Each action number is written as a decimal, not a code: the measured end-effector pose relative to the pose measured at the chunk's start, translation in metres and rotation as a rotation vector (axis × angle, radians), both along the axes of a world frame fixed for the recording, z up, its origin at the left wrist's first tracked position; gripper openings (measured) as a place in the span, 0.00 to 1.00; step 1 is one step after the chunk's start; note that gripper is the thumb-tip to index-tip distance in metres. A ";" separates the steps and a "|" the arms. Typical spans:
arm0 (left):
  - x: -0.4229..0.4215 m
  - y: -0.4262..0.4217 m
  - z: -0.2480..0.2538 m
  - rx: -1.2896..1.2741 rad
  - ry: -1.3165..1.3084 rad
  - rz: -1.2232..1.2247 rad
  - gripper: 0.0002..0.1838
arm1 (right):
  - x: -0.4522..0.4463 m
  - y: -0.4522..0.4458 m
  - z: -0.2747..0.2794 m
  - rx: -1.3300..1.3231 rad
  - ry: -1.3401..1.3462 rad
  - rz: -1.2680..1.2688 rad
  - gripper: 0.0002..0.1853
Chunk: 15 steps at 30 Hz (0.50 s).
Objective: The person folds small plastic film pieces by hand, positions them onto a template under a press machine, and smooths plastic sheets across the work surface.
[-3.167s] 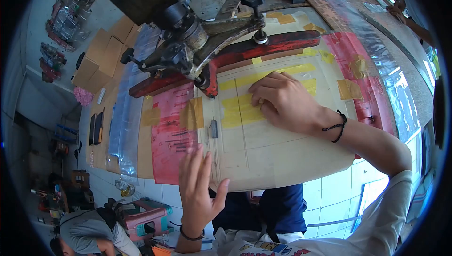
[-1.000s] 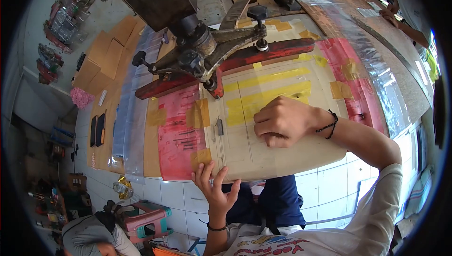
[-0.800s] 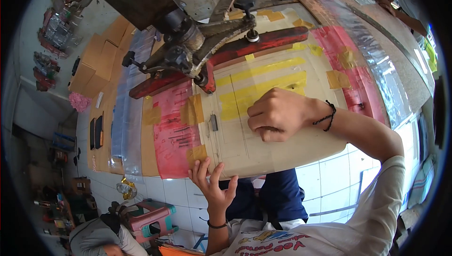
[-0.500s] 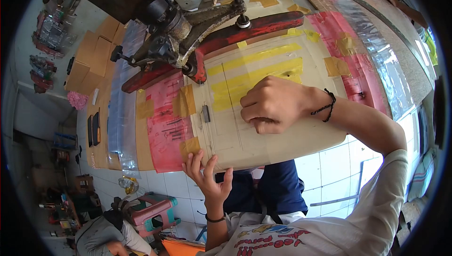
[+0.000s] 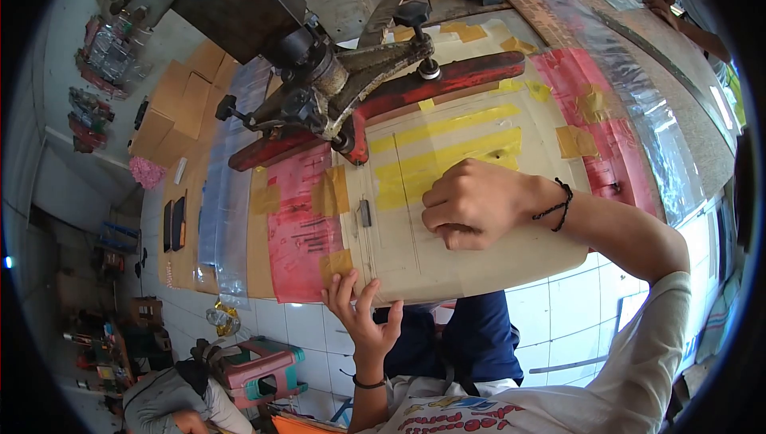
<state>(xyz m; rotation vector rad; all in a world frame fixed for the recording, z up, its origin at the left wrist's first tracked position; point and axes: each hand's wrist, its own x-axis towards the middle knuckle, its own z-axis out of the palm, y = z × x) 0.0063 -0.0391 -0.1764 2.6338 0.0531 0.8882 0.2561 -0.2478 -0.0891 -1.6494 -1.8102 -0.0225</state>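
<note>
A beige board [image 5: 511, 262], marked with pencil lines and strips of yellow tape [image 5: 447, 159], lies before me. My right hand [image 5: 471, 203] is closed in a fist over the middle of this board, knuckles up; whatever its fingers hold is hidden. At the near left edge, my left hand [image 5: 365, 318] has its fingers apart, the tips touching the board beside a patch of brown tape [image 5: 335, 264]. A small dark grey strip [image 5: 365, 213] lies on the board between my two hands. Above the far side sits a red metal bar [image 5: 447, 79] on a press head [image 5: 327, 75].
Red sheeting [image 5: 299, 234] and clear plastic [image 5: 223, 218] cover the surface on the left. Two dark flat pieces [image 5: 174, 222] and cardboard boxes [image 5: 179, 103] are farther left. A seated person [image 5: 171, 402] is at lower left, near a plastic stool [image 5: 259, 370]. Another person's hand [image 5: 661, 9] shows at upper right.
My view has shifted, so the scene sits lower and slightly to the right. Both hands keep nearly the same places on the board.
</note>
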 end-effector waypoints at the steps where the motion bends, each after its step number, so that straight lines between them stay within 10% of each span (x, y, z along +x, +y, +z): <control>1: 0.000 0.000 0.000 -0.001 0.005 0.000 0.28 | 0.000 -0.001 0.001 -0.012 0.008 -0.006 0.08; 15: 0.004 0.001 0.000 0.024 -0.040 -0.021 0.27 | 0.001 0.002 -0.009 0.034 -0.005 -0.008 0.10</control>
